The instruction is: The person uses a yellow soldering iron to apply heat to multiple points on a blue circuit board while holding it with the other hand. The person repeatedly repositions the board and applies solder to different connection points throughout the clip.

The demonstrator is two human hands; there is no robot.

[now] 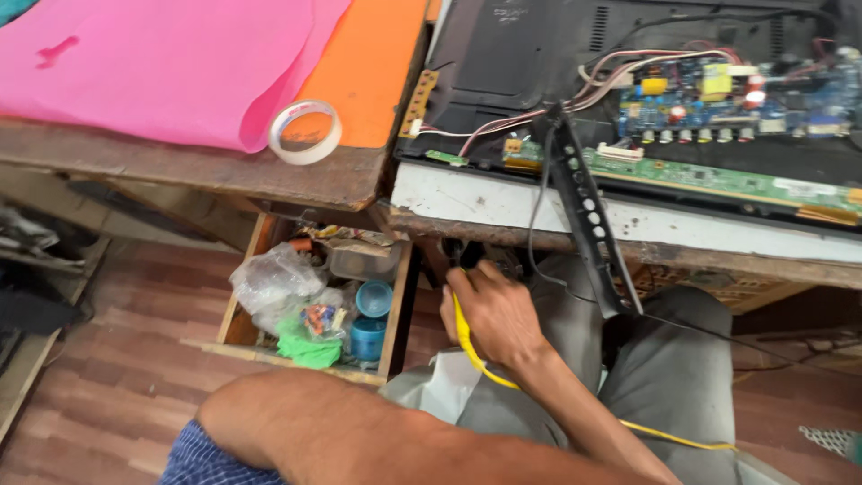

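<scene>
My left hand reaches under the front edge of the wooden bench, between my knees in grey trousers. Its fingers are closed around a thin yellow wire that runs down past my wrist and off to the lower right. My bare left arm with a blue checked sleeve fills the bottom of the view. A black cable and a black strip with white buttons hang over the bench edge just right of the hand. My right hand is out of view.
An opened flat television with green and blue circuit boards lies on the bench. A tape roll rests by pink and orange sheets. An open wooden drawer holds plastic bags, blue cups and small parts.
</scene>
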